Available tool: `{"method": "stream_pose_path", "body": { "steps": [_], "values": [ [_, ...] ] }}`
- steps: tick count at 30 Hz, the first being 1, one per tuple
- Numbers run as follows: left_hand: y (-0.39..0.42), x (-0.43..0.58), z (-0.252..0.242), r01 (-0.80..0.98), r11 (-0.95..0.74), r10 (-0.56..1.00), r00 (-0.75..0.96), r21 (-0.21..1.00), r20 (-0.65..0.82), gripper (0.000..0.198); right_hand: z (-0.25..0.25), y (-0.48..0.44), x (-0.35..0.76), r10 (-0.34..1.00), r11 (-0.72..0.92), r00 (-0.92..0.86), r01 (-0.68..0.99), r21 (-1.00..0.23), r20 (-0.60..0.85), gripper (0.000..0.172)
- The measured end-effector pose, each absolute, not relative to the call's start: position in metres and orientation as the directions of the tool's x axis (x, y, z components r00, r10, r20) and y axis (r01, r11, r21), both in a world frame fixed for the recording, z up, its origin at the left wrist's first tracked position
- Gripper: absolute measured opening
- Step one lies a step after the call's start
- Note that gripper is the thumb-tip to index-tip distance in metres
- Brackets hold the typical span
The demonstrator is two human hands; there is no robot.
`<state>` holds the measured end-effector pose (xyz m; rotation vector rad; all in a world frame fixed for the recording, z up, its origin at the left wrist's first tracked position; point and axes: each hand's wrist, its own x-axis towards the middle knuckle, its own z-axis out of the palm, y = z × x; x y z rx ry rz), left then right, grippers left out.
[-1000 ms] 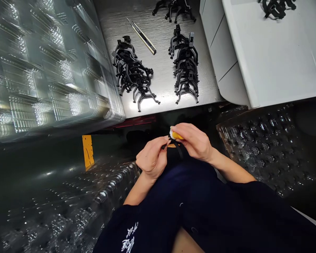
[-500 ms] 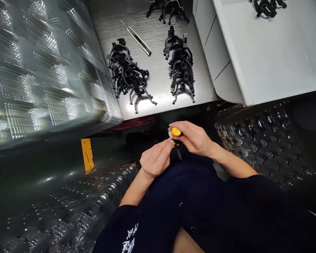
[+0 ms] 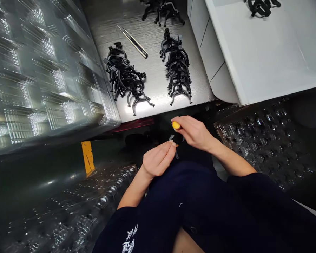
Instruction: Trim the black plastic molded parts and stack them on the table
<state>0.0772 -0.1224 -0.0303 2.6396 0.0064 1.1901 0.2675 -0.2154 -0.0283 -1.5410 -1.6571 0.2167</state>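
My left hand point(image 3: 160, 159) pinches a small part with an orange tip point(image 3: 177, 145) and a thin translucent piece point(image 3: 171, 137); its full shape is hidden by the fingers. Just up and to the right, my right hand point(image 3: 193, 130) is closed round a small yellow object point(image 3: 176, 125). A short gap separates the two hands, both of which are in front of my dark shirt, below the metal table's edge. On the metal table point(image 3: 158, 84), black bracket-like parts lie in a left cluster point(image 3: 126, 75) and a right row point(image 3: 177, 68).
Tweezers point(image 3: 134, 42) lie between the black clusters. Stacked clear plastic trays point(image 3: 47, 70) rise at the left. At the right stands a white bin point(image 3: 276, 52) with black parts point(image 3: 262, 7) inside. More clear trays are at lower left point(image 3: 76, 207) and lower right point(image 3: 263, 144).
My right hand has drawn up and away from my left hand with the yellow object. The translucent piece in my left fingers now shows more. The view has shifted slightly.
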Motion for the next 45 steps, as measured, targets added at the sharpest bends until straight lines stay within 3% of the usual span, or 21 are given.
{"method": "stream_pose_path", "body": {
  "steps": [5, 8, 11, 16, 20, 24, 27, 31, 35, 39, 41, 43, 45],
  "values": [
    [-0.121, 0.078, -0.032, -0.116, -0.964, 0.099, 0.673, 0.237, 0.733, 0.020, -0.028, -0.215, 0.268, 0.897, 0.247, 0.102, 0.692, -0.678, 0.430, 0.029],
    [-0.125, 0.082, -0.032, 0.023, -0.914, 0.333, 0.614, 0.405, 0.715, 0.022, -0.029, -0.216, 0.268, 0.881, 0.177, 0.191, 0.717, -0.675, 0.434, 0.028],
    [-0.130, 0.086, -0.032, 0.155, -0.797, 0.573, 0.501, 0.584, 0.649, 0.016, -0.030, -0.216, 0.264, 0.863, 0.222, 0.195, 0.682, -0.697, 0.465, 0.029],
    [-0.137, 0.086, -0.037, 0.142, -0.508, 0.817, 0.393, 0.850, 0.422, 0.005, -0.031, -0.216, 0.256, 0.816, 0.177, 0.268, 0.728, -0.663, 0.512, 0.026],
    [-0.140, 0.086, -0.039, 0.124, -0.443, 0.854, 0.358, 0.888, 0.377, 0.004, -0.032, -0.217, 0.256, 0.822, 0.255, 0.209, 0.696, -0.671, 0.529, 0.026],
    [-0.140, 0.087, -0.036, 0.093, -0.347, 0.903, 0.302, 0.933, 0.306, 0.003, -0.033, -0.217, 0.260, 0.823, 0.133, 0.303, 0.719, -0.682, 0.480, 0.026],
    [-0.140, 0.089, -0.035, 0.068, -0.287, 0.926, 0.276, 0.956, 0.258, 0.006, -0.027, -0.219, 0.255, 0.804, 0.182, 0.318, 0.673, -0.717, 0.503, 0.029],
    [-0.140, 0.092, -0.038, 0.010, -0.088, 0.966, 0.245, 0.996, 0.083, 0.020, -0.028, -0.219, 0.246, 0.768, 0.286, 0.261, 0.677, -0.678, 0.585, 0.030],
    [-0.138, 0.097, -0.042, -0.072, 0.116, 0.972, 0.215, 0.991, -0.098, 0.035, -0.038, -0.216, 0.244, 0.727, 0.189, 0.338, 0.739, -0.647, 0.598, 0.029],
    [-0.134, 0.100, -0.046, -0.176, 0.249, 0.954, 0.212, 0.952, -0.210, 0.036, -0.044, -0.215, 0.238, 0.678, 0.349, 0.237, 0.728, -0.590, 0.695, 0.038],
    [-0.133, 0.099, -0.048, -0.201, 0.313, 0.936, 0.234, 0.928, -0.265, 0.035, -0.046, -0.215, 0.237, 0.658, 0.287, 0.289, 0.757, -0.587, 0.695, 0.035],
    [-0.135, 0.098, -0.049, -0.168, 0.275, 0.946, 0.224, 0.947, -0.235, 0.033, -0.045, -0.216, 0.238, 0.674, 0.204, 0.364, 0.745, -0.635, 0.643, 0.032],
    [-0.138, 0.095, -0.049, -0.082, 0.123, 0.974, 0.200, 0.989, -0.104, 0.029, -0.044, -0.217, 0.241, 0.726, 0.242, 0.328, 0.700, -0.672, 0.604, 0.033]
  ]
}}
